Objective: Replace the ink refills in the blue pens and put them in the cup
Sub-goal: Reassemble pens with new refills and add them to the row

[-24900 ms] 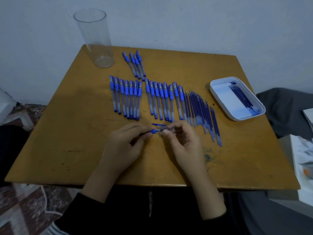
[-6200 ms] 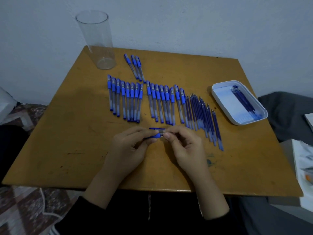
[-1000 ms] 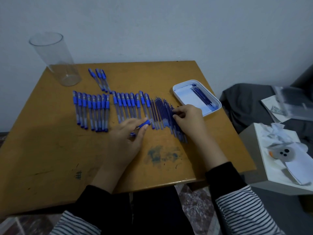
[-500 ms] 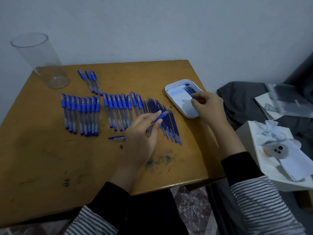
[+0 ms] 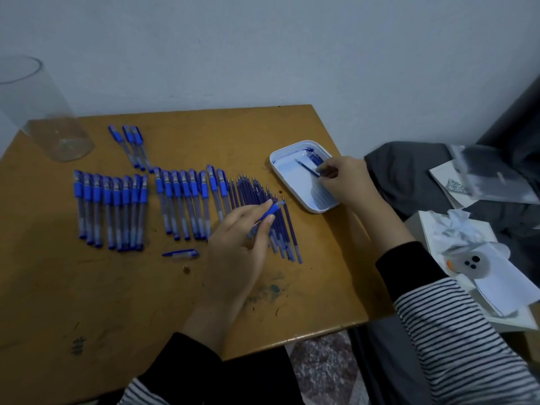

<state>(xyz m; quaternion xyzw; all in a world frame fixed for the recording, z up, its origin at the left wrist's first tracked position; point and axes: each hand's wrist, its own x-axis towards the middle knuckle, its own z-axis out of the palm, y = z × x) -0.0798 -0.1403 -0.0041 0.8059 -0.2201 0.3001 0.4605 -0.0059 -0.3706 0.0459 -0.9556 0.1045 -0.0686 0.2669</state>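
My left hand [image 5: 236,252] grips an uncapped blue pen barrel [image 5: 270,213] over the row of loose ink refills [image 5: 263,211] on the wooden table [image 5: 87,293]. My right hand [image 5: 344,182] is over the white tray [image 5: 292,182] and pinches one dark refill [image 5: 306,168] that slants into it; more refills lie at the tray's far end. Two rows of capped blue pens [image 5: 111,209] lie left of the refills, and three more pens [image 5: 130,144] lie behind them. A pen cap [image 5: 181,254] lies alone near my left hand. The clear cup [image 5: 43,112] stands at the far left corner.
A small dark bit [image 5: 186,269] lies on the table below the cap. Blue ink smears [image 5: 268,290] mark the wood near the front. Right of the table are dark cloth [image 5: 415,176], papers and a white box [image 5: 482,267] with crumpled tissue.
My right hand left the refill row and moved to the tray, where it now pinches a refill. My left hand moved right with the pen barrel. The view swung right.
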